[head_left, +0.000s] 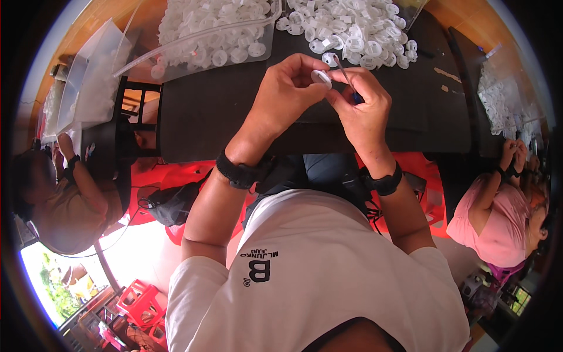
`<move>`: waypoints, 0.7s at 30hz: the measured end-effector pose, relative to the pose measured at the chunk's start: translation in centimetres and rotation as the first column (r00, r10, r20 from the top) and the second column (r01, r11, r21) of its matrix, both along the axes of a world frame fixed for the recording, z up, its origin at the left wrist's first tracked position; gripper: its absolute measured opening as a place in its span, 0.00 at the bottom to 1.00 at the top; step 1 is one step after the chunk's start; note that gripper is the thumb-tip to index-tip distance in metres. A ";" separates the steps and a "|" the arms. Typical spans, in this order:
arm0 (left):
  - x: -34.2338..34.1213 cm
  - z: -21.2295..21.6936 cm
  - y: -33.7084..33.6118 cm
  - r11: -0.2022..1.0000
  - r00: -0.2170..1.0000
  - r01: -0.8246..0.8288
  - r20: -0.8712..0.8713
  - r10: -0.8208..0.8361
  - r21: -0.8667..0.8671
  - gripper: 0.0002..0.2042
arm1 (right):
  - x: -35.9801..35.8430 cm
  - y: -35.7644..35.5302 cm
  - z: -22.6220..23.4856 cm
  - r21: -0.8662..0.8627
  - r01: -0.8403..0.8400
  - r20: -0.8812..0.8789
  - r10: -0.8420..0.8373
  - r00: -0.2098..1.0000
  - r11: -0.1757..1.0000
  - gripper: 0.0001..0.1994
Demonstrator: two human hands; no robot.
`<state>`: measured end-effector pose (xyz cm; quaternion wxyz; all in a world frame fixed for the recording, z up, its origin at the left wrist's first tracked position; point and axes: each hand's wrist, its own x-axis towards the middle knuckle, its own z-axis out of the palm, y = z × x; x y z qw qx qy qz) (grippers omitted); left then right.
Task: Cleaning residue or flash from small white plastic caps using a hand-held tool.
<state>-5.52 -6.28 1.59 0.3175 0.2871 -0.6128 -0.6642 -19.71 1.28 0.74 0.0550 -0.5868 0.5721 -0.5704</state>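
Observation:
Above the dark table, my left hand (284, 91) is closed, pinching a small white round plastic part (321, 78) between thumb and fingers. My right hand (365, 102) is closed too, around a slim tool with a metal shaft (345, 73) and a dark blue handle (357, 98). Its thumb and fingertips meet the right side of the white part, and the shaft points up and away from me. I cannot tell whether the tool touches the part. Just beyond my fingers lies a loose pile of similar white parts (358, 32).
A clear plastic bin (255, 50) full of white parts stands at the back left of the dark table (205, 117). Co-workers sit at the left (70, 205) and right (492, 217) beside more bins. Red stools (141, 302) stand at lower left.

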 end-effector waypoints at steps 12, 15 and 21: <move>0.4 -0.8 -1.1 0.997 0.994 0.036 -0.104 -0.029 0.066 0.10 | 0.4 -0.2 0.1 -0.058 -0.004 -0.131 -0.004 0.991 0.998 0.13; 0.6 -1.2 -1.3 0.988 0.979 0.104 -0.186 -0.081 0.116 0.09 | 0.1 -0.2 0.2 -0.060 -0.024 -0.131 0.016 0.991 0.998 0.13; 1.0 -0.5 -0.9 0.964 0.982 0.102 -0.177 -0.059 0.244 0.08 | -0.1 0.1 0.5 0.085 -0.047 0.033 0.044 0.998 0.995 0.12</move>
